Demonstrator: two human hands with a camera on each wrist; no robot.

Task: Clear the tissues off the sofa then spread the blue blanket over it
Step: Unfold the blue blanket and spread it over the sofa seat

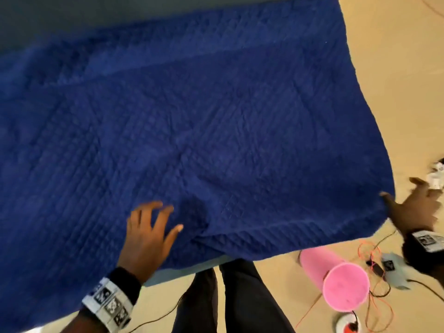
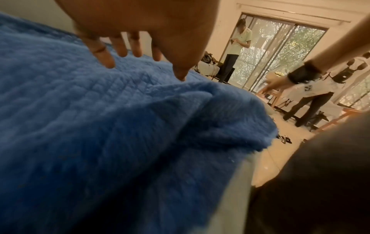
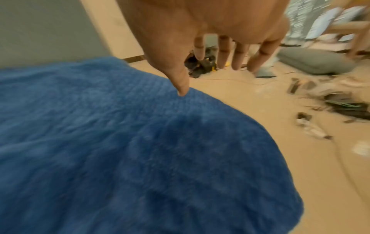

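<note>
Blanket (image 1: 192,131) lies spread over sofa (image 1: 48,15), long axis left-right. Our left hand (image 1: 149,239) above near-edge wrinkle, right hand (image 1: 413,207) off right corner; both grips released.

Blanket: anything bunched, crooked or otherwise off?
Yes. The blue blanket lies mostly flat, but a raised fold is bunched at the near edge, just right of the open left hand. A strip of sofa shows below that edge. The right hand is open at the blanket's right corner.
</note>
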